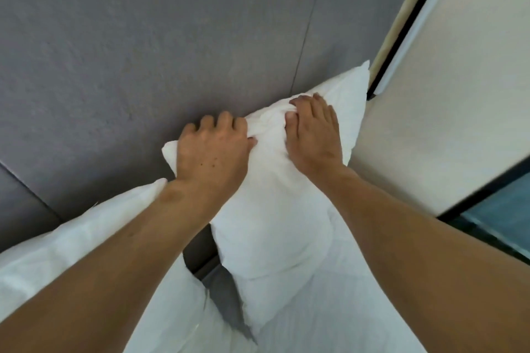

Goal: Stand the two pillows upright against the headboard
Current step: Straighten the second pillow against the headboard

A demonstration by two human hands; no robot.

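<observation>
Against the grey padded headboard (pixel 143 51): a white pillow (pixel 275 223), upright, top edge leaning on the fabric, lower end down on the white bed sheet (pixel 329 318). Left hand (pixel 212 152) on the top-left corner of that pillow, fingers (pixel 225 119) curled over the edge toward the headboard, thumb pressed to the front face, a bunch of cover pinched between. Right hand (pixel 315 129) just beside it on the same top edge, fingers bent and pressed together, gripping a wrinkled fold of cover; thumb tip visible at the near side of the fold. Between the two hands, creased, gathered fabric. Top-right corner of the pillow sticking up free, close to a black-edged frame (pixel 401 37) on the cream wall (pixel 459 94).

Lower left: second white pillow (pixel 57 261), also against the headboard, partly hidden under the left forearm, its upper corner touching the held pillow below the left wrist; upright or slumped, cannot tell. Narrow gap between the two pillows lower down, grey headboard showing through. Far right: a dark-framed glass pane (pixel 499 209).
</observation>
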